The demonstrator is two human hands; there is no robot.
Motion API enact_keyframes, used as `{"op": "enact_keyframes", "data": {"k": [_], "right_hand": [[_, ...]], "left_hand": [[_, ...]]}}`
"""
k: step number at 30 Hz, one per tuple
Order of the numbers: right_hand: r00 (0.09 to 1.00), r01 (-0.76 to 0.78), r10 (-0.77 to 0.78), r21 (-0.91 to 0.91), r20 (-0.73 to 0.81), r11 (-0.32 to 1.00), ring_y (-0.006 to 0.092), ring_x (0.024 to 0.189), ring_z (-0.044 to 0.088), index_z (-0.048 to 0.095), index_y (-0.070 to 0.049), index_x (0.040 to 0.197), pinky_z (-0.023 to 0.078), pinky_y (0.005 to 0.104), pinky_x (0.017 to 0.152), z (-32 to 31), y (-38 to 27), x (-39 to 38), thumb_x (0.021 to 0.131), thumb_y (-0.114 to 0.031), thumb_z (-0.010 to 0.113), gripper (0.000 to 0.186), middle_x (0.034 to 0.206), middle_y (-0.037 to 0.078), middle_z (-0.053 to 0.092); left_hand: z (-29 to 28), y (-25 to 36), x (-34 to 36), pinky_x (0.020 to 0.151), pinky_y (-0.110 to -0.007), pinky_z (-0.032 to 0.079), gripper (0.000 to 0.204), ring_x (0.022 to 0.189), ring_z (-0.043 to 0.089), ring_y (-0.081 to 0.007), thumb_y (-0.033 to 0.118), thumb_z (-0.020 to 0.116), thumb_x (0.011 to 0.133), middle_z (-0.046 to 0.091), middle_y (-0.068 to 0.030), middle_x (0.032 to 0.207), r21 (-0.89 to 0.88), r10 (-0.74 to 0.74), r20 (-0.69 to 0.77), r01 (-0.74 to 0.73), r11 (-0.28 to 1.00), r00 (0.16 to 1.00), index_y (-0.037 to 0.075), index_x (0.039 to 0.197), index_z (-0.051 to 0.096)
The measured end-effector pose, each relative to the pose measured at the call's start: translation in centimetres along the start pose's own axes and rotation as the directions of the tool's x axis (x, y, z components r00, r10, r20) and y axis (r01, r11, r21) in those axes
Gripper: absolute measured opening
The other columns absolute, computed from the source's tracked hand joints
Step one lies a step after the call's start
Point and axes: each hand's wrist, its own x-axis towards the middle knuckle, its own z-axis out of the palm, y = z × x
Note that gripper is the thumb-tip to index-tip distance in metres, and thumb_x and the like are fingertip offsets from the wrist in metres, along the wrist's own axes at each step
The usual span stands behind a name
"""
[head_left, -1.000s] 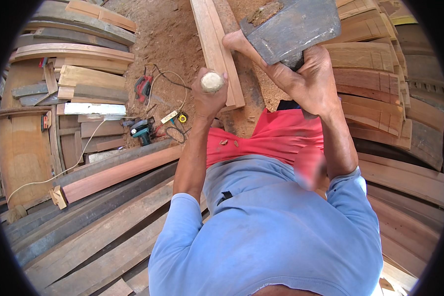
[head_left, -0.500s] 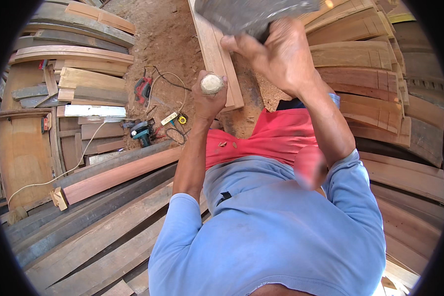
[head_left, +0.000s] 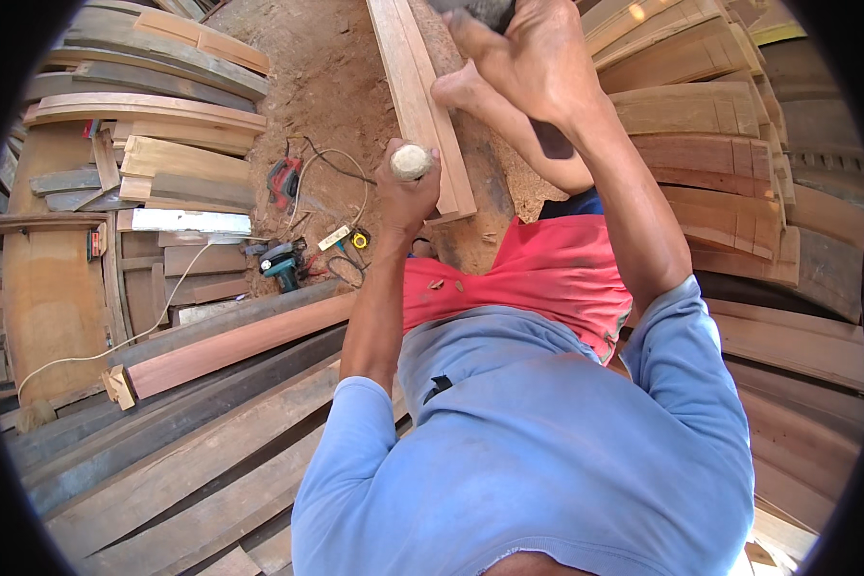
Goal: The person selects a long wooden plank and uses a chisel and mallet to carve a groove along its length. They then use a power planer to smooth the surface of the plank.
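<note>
My left hand (head_left: 408,197) is closed round an upright wooden tool handle (head_left: 411,162), whose pale, worn round end faces up. The hand hides its lower part. Beneath and beyond it stretches a long light-brown wooden plank (head_left: 408,82). At the top, my right hand (head_left: 538,62) is closed on a dark, block-shaped tool (head_left: 494,12). Most of that tool lies outside the upper edge, so its exact kind is unclear. Below the right hand, bare skin of what looks like my leg or foot (head_left: 509,125) shows next to the plank.
Stacked boards line the left (head_left: 192,154) and right (head_left: 696,144). On the sawdust-covered ground lie a red power tool (head_left: 283,182), a teal power tool (head_left: 280,272), a yellow tape measure (head_left: 359,240), a white power strip (head_left: 333,239) and loose cords. More planks (head_left: 211,432) lie beside me.
The dark block has moved up, mostly out of view. Bare skin under my right forearm now shows more, and a blurred red shape by that forearm is gone. My left hand stays nearly still.
</note>
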Motion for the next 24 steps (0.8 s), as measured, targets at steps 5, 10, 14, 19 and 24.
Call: {"op": "enact_keyframes", "data": {"k": [5, 10, 14, 19, 24], "right_hand": [[0.89, 0.062, 0.131, -0.401, 0.436, 0.914, 0.0405, 0.076, 0.07, 0.07, 0.003, 0.088, 0.058, 0.0463, 0.074, 4.3, 6.4, -4.1, 0.083, -0.022, 0.071, 0.026, 0.077, 0.023, 0.069], [0.853, -0.002, 0.174, -0.331, 0.493, 0.944, 0.0411, 0.079, 0.067, 0.068, 0.007, 0.095, 0.056, 0.0434, 0.076, 4.2, 10.0, -8.6, 0.078, -0.015, 0.074, 0.028, 0.083, 0.025, 0.068], [0.838, -0.249, 0.355, -0.288, 0.414, 0.925, 0.0341, 0.083, 0.07, 0.071, 0.003, 0.103, 0.055, 0.0385, 0.078, 0.8, 5.2, -5.6, 0.085, -0.012, 0.073, 0.024, 0.092, 0.024, 0.071], [0.972, -0.105, 0.104, -0.008, 0.213, 0.994, 0.0421, 0.083, 0.069, 0.07, 0.006, 0.1, 0.054, 0.0451, 0.076, -1.5, 4.1, -5.1, 0.083, -0.015, 0.075, 0.027, 0.085, 0.028, 0.068], [0.984, -0.084, 0.065, 0.115, 0.164, 0.99, 0.037, 0.079, 0.071, 0.071, 0.006, 0.101, 0.054, 0.0428, 0.075, -2.1, 3.6, -5.7, 0.083, -0.013, 0.074, 0.026, 0.086, 0.025, 0.071]], "left_hand": [[0.4, -0.2, -0.2, 0.064, -0.029, 0.049, 0.021, 0.07, 0.056, -0.0091, 0.011, 0.075, 0.089, 0.063, -0.0064, 0.073, -0.02, -0.031, 0.023, 0.031, 0.999, 0.999, 0.003, 0.087, 0.056], [1.2, -2.0, -3.7, 0.063, -0.029, 0.048, 0.023, 0.068, 0.052, -0.0094, 0.013, 0.077, 0.089, 0.058, -0.0041, 0.072, -0.026, -0.036, -0.01, 0.035, 0.999, 0.999, 0.004, 0.086, 0.056], [0.1, 0.6, -0.4, 0.062, -0.025, 0.046, 0.023, 0.071, 0.057, -0.0078, 0.015, 0.075, 0.093, 0.059, 0.0002, 0.076, -0.021, 0.029, -0.014, -0.029, 0.999, 0.999, 0.006, 0.089, 0.055], [-0.2, 3.4, 1.7, 0.06, -0.024, 0.045, 0.021, 0.065, 0.055, -0.0066, 0.014, 0.074, 0.094, 0.057, 0.0019, 0.072, -0.024, 0.116, -0.041, -0.117, 0.993, 0.992, 0.006, 0.088, 0.056], [-0.2, 1.4, 0.4, 0.061, -0.025, 0.044, 0.021, 0.068, 0.051, -0.0056, 0.014, 0.074, 0.094, 0.055, 0.002, 0.073, -0.006, 0.023, 0.016, -0.023, 1.0, 1.0, 0.006, 0.088, 0.056]]}}
